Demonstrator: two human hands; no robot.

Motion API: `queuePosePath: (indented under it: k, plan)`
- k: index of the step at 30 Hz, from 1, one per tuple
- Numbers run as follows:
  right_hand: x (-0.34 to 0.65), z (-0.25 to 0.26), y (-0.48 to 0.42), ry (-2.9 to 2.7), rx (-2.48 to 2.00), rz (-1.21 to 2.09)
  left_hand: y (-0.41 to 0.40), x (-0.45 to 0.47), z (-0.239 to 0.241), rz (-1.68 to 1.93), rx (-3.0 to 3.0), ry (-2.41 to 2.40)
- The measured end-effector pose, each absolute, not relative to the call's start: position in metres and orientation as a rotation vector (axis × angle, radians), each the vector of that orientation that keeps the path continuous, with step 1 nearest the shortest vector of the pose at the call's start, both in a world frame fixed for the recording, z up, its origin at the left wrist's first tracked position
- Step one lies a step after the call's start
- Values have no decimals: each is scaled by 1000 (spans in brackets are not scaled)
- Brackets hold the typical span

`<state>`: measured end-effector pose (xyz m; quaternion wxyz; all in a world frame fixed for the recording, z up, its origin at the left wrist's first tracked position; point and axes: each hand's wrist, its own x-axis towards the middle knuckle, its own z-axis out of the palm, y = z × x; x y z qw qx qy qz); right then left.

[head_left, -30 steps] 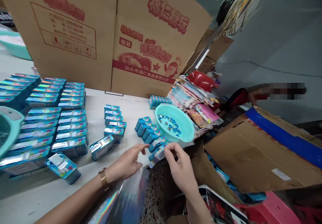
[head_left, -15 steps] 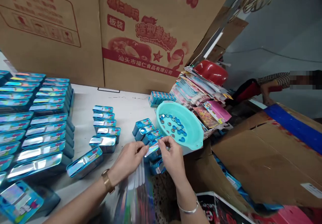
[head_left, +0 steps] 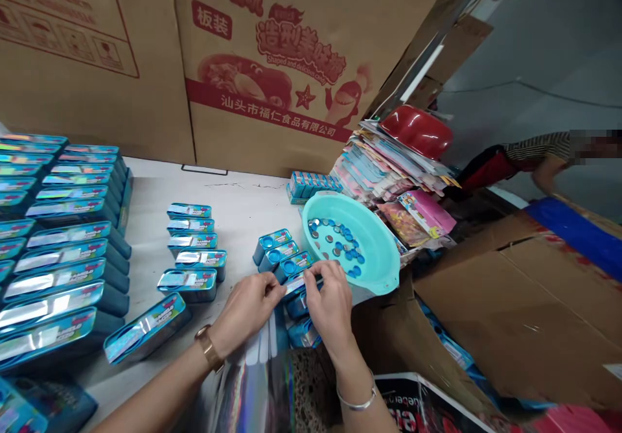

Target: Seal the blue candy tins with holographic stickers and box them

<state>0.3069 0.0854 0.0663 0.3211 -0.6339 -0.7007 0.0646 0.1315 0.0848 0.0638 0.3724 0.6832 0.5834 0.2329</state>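
Observation:
My left hand is closed, thumb and forefinger pinching one end of a shiny sticker strip. The other end lies under the fingers of my right hand, which are also closed on it. The strip is stretched over the top of a blue tin, mostly hidden by my hands. Just beyond stand several blue tins with round recesses in their tops, such as this blue tin. Below my hands are sheets of clear, shiny strips.
A turquoise basin holding small blue and silver discs stands to the right. Rows of stickered tins fill the left. Large cartons wall the back. An open carton is at right, with a person beyond.
The strip between my hands has come down onto the tin top. My view has shifted slightly, and the person at right has moved an arm.

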Motion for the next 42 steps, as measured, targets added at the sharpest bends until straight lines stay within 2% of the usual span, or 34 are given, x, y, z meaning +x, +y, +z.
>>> queuePosePath:
  k: [17, 22, 24, 29, 32, 34, 37, 39, 42]
  plan:
    - [304, 63, 94, -1883, -1605, 128, 99, 138, 34, 462, 1782, 1499]
    - [304, 82, 75, -1889, -1489, 109, 74, 122, 54, 624, 1775, 1487]
    - [302, 95, 52, -1844, -1389, 213, 58, 110, 72, 734, 1749, 1371]
    - [288, 116, -12, -1948, -1194, 830, 23, 85, 107, 999, 1398, 872]
    - [278, 116, -34, -1917, -1203, 1019, 10, 77, 114, 1098, 1315, 856]
    - [275, 115, -43, -1806, -1235, 1051, 3, 73, 119, 1088, 1438, 930]
    - [274, 119, -51, -1767, -1247, 999, -11, 68, 128, 872, 1918, 984]
    - [274, 124, -55, -1847, -1255, 897, -21, 67, 134, 731, 2203, 975]
    - [277, 128, -59, -2006, -1210, 667, -31, 72, 136, 680, 2333, 1005]
